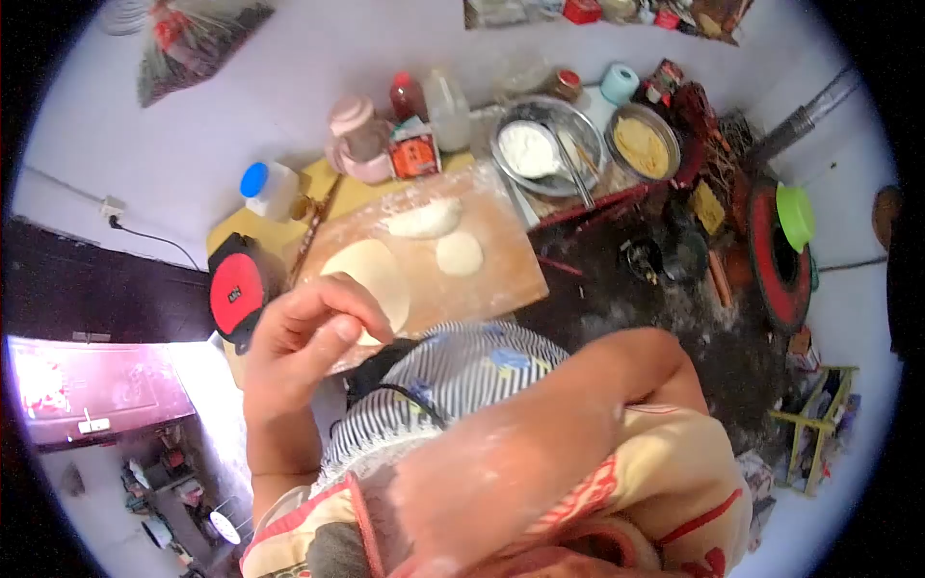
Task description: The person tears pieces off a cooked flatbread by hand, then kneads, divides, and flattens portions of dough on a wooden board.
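My left hand [318, 332] is raised in front of the near left part of a floured wooden board [506, 275]. Its fingers are loosely bent, the thumb apart from the index fingertip, and nothing shows between them. Behind it lies a large, thin round of dough [371, 270], partly covered by the hand. A smaller dough round [460, 253] and a longer white piece of dough [424, 220] rest farther back on the board. Bent across my chest, close to the camera, my right hand [453, 491] is smeared by motion. Its fingers cannot be made out.
Behind the board stand a pink jug [361, 144], a red packet [415, 154] and bottles. A metal bowl [501, 130] of white flour and a pan [665, 173] with yellow contents are at the back right. A red electric griddle [236, 289] sits to the left, near a blue-lidded jar [275, 193].
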